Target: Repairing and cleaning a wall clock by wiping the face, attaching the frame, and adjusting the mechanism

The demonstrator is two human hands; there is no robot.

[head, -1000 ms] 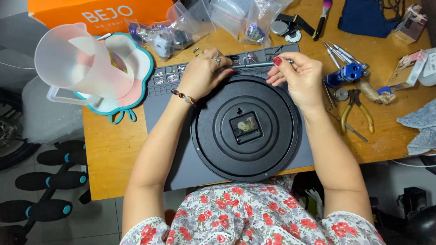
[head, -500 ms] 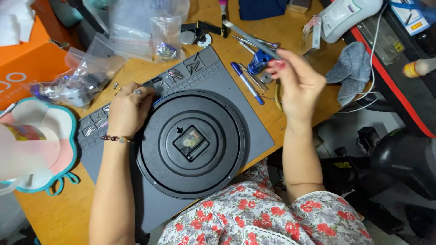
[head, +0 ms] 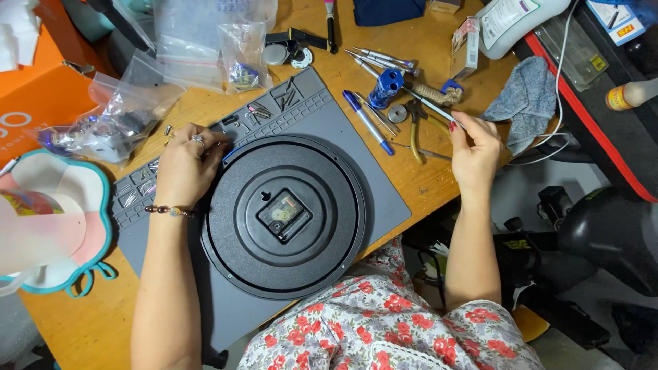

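A round black clock (head: 284, 216) lies face down on a grey work mat (head: 356, 154), its square movement in the middle. My left hand (head: 184, 168) rests on the clock's upper left rim, fingers curled over the mat's small-parts slots. My right hand (head: 474, 149) is off the mat at the right, near the table edge, pinching a thin metal tool (head: 432, 104) that points up and left toward the other tools.
Pliers (head: 415, 130), a blue pen (head: 368, 122), a blue bottle (head: 386, 88) and screwdrivers (head: 384, 58) lie right of the mat. Plastic bags (head: 205, 48) and an orange box (head: 34, 89) sit at the back left. A grey cloth (head: 526, 99) lies at the right; a pink-and-teal tray (head: 55, 226) lies at the left.
My right hand left the clock's top rim and moved right to the tools, where it took hold of a thin metal tool. The left hand stayed at the rim. The view swung round.
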